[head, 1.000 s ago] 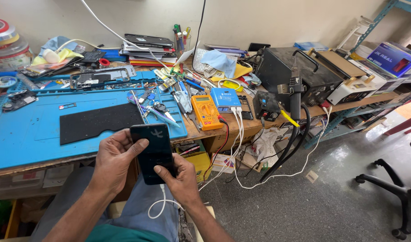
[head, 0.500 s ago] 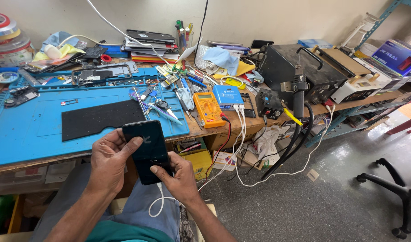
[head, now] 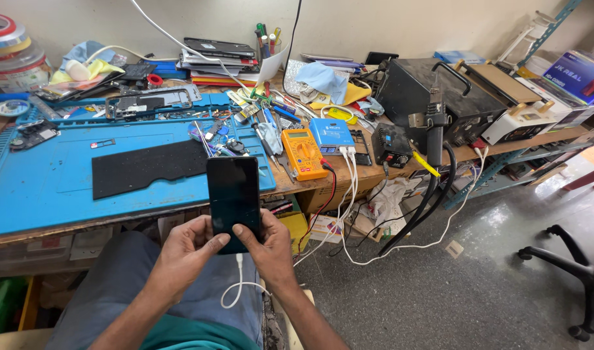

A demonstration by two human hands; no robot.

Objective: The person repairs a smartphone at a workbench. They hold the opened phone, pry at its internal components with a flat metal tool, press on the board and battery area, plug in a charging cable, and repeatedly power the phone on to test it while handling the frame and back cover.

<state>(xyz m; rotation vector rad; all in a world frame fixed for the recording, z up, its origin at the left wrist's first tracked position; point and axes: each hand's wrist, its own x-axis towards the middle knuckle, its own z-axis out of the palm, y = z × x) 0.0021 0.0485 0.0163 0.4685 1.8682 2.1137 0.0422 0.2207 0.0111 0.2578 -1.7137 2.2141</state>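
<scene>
Seen from the head camera, a seated person holds a slim black rectangular smartphone with a dark glass screen (head: 233, 201) upright in front of the near edge of a large blue rubber work mat (head: 50, 188) that covers a cluttered wooden tabletop (head: 368, 174). The left hand (head: 183, 253) cups the phone's lower left side, its grip closed around the edge with the thumb laid on the glass. The right hand (head: 268, 243) cups the lower right side, its grip likewise pressed to the phone, thumb on the screen. A thin white charging cable (head: 238, 291) runs from the phone's bottom end and loops down over the person's grey trousers.

On the blue mat, just beyond the phone's top edge, lies a flat black rectangular pad (head: 148, 167). Just past the mat's right edge sits an orange handheld multimeter (head: 302, 153), and beside that a small blue box-shaped device (head: 331, 135). Farther right of the mat stands a black boxy soldering station (head: 433, 104).
</scene>
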